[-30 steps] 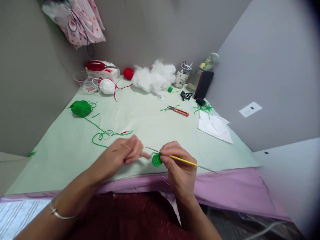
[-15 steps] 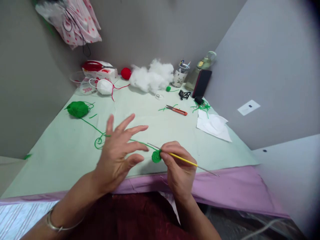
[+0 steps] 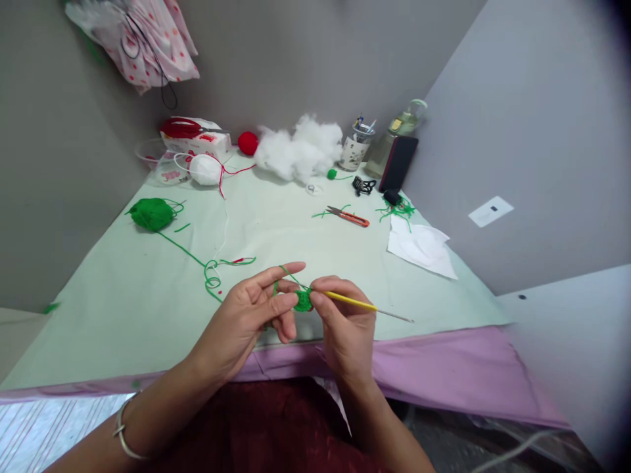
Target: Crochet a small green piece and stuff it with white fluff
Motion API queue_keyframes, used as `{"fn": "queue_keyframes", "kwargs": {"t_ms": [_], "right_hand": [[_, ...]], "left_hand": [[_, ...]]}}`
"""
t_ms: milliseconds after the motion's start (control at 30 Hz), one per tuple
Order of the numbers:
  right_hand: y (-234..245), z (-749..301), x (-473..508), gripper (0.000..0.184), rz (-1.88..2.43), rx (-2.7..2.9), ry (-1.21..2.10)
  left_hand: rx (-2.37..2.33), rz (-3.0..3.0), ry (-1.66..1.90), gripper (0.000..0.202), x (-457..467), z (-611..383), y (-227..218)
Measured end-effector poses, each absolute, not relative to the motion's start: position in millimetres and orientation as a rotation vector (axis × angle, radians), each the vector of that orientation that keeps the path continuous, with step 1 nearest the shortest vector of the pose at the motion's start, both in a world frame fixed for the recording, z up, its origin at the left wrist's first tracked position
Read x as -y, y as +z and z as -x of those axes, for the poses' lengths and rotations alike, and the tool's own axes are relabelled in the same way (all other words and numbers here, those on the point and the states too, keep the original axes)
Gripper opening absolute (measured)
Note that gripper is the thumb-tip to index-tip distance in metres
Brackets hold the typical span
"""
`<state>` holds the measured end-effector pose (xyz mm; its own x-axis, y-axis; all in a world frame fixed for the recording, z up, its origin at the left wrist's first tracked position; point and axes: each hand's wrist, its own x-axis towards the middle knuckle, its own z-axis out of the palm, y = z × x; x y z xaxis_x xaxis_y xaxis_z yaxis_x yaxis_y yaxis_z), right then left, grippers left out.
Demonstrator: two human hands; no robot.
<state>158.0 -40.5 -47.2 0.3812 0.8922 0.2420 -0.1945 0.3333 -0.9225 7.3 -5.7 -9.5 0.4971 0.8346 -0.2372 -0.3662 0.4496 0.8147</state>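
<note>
My left hand (image 3: 259,305) pinches the edge of a small round green crochet piece (image 3: 303,301) between thumb and fingers. Green yarn (image 3: 292,276) runs over its raised index finger to the piece. In my right hand (image 3: 346,322) is a crochet hook (image 3: 352,301) with a yellow grip, its bare metal end pointing right. The hook's other tip meets the piece and is hidden by fingers and yarn. From the left hand the strand trails over loose loops to a green yarn ball (image 3: 152,214) on the table's left.
Orange thread snips (image 3: 349,217) lie mid-table. Behind are white stuffing (image 3: 299,150), a red ball (image 3: 248,143), a white yarn ball (image 3: 206,170) and a pen cup (image 3: 355,148). A phone (image 3: 399,164) leans against a bottle. White paper (image 3: 421,248) lies right.
My left hand has come right from its spread pose, with yarn over its index finger, and closed on the crochet piece. My right hand has shifted slightly left with the hook.
</note>
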Motion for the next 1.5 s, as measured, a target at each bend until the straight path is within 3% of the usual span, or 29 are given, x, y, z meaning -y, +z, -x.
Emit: {"fn": "queue_keyframes", "kwargs": {"t_ms": [433,1000,1200,1500], "right_hand": [[-49,-157,39,0.008,0.98,0.823,0.902],[-52,-160,38,0.004,0.922,0.903,0.903],[-49,-165,38,0.011,0.9,1.041,0.788],[-46,-167,37,0.015,0.807,0.922,0.95]], "left_hand": [[-0.606,-0.637,0.828,0.029,8,-9,-12],[-0.712,-0.801,0.905,0.034,9,-13,-12],[-0.76,-0.861,0.896,0.034,9,-9,-16],[-0.771,-0.882,0.898,0.03,8,-8,-14]]}}
